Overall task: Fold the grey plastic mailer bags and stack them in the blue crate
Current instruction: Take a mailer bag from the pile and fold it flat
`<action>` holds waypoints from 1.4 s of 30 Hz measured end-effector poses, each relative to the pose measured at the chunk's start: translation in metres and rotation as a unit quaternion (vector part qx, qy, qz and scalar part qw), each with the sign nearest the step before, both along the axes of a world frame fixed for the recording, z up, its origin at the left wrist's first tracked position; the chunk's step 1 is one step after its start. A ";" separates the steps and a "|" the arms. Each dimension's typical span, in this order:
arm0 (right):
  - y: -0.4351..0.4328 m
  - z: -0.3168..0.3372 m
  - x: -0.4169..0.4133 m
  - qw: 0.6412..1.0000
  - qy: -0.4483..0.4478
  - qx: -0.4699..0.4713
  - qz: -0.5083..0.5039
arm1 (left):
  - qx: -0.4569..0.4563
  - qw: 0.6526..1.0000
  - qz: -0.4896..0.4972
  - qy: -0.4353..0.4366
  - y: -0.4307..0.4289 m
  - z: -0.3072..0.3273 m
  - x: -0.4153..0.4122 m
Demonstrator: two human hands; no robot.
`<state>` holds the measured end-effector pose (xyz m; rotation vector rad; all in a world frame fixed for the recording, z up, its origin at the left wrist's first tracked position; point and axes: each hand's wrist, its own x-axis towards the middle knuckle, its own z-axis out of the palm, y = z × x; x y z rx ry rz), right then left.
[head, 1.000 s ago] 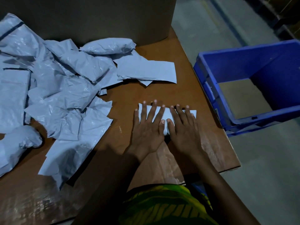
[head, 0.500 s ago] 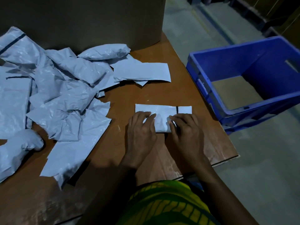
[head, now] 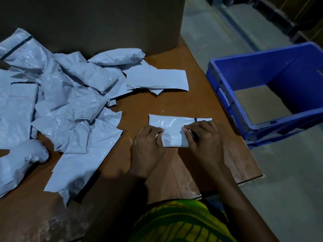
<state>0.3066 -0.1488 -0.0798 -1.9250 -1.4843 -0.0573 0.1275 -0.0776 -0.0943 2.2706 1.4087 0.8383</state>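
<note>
A small folded grey mailer bag lies on the brown table near its right side. My left hand pinches the bag's near left edge with curled fingers. My right hand grips its near right part, fingers curled over the plastic. A heap of crumpled grey mailer bags covers the table's left half. One flatter bag lies behind the folded one. The blue crate stands on the floor to the right of the table, with only a brown sheet showing on its bottom.
A large brown cardboard drum or box stands at the back of the table. The table's right edge runs beside the crate. Grey floor lies to the right, with dark pallets or shelving at the far top right.
Both hands went from pressing flat on the folded bag to drawing back to its near edge and curling their fingers onto it. More of the bag now shows beyond the fingers.
</note>
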 end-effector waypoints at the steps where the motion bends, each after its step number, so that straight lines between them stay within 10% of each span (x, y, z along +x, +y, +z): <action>1: 0.007 0.003 -0.001 1.000 -0.002 -0.003 0.017 | -0.026 1.000 -0.002 -0.013 0.004 0.001 -0.002; 10: 0.055 -0.015 -0.037 0.986 -0.035 -0.114 0.114 | -0.261 0.913 0.128 -0.285 0.013 0.016 -0.012; 16: 0.051 -0.020 -0.043 0.991 -0.047 -0.088 0.089 | -0.302 0.894 0.134 -0.302 0.022 0.017 -0.011; 23: 0.030 -0.011 -0.005 0.973 -0.052 -0.157 0.160 | 0.023 0.987 -0.065 -0.143 0.012 0.002 0.005; 33: 0.004 -0.024 0.006 0.981 -0.044 -0.184 0.043 | 0.078 0.965 -0.125 0.218 0.005 -0.026 0.028; 42: 0.014 -0.026 0.002 0.979 -0.031 -0.199 0.018 | 0.067 0.966 -0.113 0.223 0.012 -0.031 0.034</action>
